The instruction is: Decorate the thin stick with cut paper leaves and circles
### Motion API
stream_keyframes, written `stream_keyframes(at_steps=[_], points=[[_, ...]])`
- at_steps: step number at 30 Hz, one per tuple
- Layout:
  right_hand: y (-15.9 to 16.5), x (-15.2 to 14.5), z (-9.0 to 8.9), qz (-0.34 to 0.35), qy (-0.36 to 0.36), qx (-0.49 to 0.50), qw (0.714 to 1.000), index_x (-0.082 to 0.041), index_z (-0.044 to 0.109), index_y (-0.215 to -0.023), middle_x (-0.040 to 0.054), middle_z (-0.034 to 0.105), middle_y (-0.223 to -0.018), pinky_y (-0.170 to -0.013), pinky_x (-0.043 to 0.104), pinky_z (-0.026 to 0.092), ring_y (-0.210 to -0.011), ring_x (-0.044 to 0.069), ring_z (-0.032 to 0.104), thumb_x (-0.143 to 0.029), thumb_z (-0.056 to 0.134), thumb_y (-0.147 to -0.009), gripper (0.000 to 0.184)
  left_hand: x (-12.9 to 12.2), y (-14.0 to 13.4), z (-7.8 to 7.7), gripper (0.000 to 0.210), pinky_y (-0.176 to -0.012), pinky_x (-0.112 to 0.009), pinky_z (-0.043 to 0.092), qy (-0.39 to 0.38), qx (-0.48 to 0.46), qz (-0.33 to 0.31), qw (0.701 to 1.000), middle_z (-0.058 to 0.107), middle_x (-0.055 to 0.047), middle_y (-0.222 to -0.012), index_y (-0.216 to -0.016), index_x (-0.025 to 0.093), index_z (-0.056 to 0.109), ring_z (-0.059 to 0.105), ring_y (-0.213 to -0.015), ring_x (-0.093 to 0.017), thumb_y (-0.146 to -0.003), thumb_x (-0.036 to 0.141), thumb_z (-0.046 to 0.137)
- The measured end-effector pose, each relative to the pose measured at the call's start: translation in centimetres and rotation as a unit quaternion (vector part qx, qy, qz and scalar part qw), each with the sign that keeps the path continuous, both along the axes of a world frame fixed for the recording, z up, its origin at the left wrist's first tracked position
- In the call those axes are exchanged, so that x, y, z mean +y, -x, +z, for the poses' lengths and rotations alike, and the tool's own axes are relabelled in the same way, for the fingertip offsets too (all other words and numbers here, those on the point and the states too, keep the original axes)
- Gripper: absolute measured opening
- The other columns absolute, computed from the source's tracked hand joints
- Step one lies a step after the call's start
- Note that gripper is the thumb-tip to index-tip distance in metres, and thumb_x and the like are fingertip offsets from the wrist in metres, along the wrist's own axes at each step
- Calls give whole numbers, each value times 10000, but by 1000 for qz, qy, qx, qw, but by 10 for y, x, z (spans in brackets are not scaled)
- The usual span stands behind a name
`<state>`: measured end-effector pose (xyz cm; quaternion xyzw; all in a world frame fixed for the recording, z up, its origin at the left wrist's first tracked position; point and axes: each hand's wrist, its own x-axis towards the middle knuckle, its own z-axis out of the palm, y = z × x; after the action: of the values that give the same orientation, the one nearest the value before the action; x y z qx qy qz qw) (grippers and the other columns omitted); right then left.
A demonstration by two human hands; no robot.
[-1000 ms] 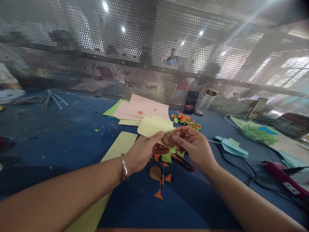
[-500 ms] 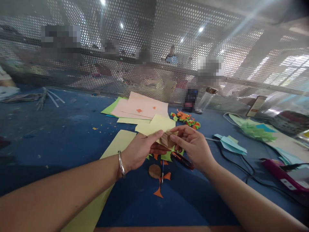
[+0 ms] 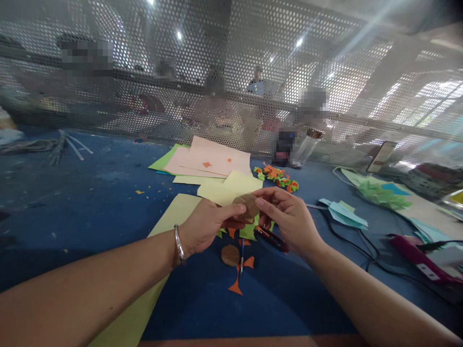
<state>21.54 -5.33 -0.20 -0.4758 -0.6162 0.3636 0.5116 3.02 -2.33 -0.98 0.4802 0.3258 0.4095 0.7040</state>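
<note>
My left hand and my right hand come together over the middle of the blue table. Between their thumbs and fingers they pinch a thin brown piece, which looks like a paper or card disc. Pale yellow paper lies just behind it. A similar brown disc rests on the table below, beside a slim blue pen-like stick with a silver end. Orange paper scraps and green scraps lie around these. Under my right hand is a dark red, glossy object whose kind is unclear.
Pink sheets and a long yellow-green strip lie ahead and left. Curled orange-green paper bits, a bottle, blue paper pieces and a magenta power strip with black cables are rightward. A perforated metal screen stands behind.
The brown piece has turned between my fingers and now shows a flatter, darker face. Both hands stay nearly in place; the view has shifted slightly.
</note>
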Motion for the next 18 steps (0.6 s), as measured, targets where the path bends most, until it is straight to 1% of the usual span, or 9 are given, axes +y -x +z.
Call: stream_keyframes(at_steps=[2,5,8,13,18], points=[[-1,0,0,6,-4,-6,1000,-196,684,-1051,-8,654,-678,-537,252,499,-534,118,601,-435,696,-851,312,0,0,1,172,-731,-340,588,7,-3,4,1000,766,-91,-834,-773,165,789,706,-763,-208,-669,292,837],[-1,0,0,31,-5,-13,999,-209,667,-1123,13,688,-815,-555,250,507,-586,116,613,-407,719,-834,354,1,1,3,219,-733,-319,580,15,-6,-7,1000,775,-105,-882,-860,155,798,711,-777,-201,-695,297,818],[-1,-1,-1,49,-9,-27,998,-222,642,-1187,22,681,-924,-572,244,502,-646,115,616,-385,734,-827,406,2,3,3,230,-752,-304,574,15,-10,-15,1000,777,-106,-896,-887,148,796,715,-776,-186,-715,301,803],[-3,-1,-2,49,-5,-49,998,-236,639,-1218,18,669,-911,-566,249,485,-643,117,602,-396,721,-843,416,3,5,1,245,-765,-330,571,2,3,-19,1000,780,-122,-920,-884,137,797,724,-796,-209,-720,319,796],[-4,-3,-1,54,3,-53,997,-228,638,-1236,19,681,-882,-576,253,481,-631,116,598,-393,709,-855,421,4,6,4,233,-803,-367,567,3,21,-31,999,782,-132,-901,-852,126,799,730,-810,-234,-719,317,795]])
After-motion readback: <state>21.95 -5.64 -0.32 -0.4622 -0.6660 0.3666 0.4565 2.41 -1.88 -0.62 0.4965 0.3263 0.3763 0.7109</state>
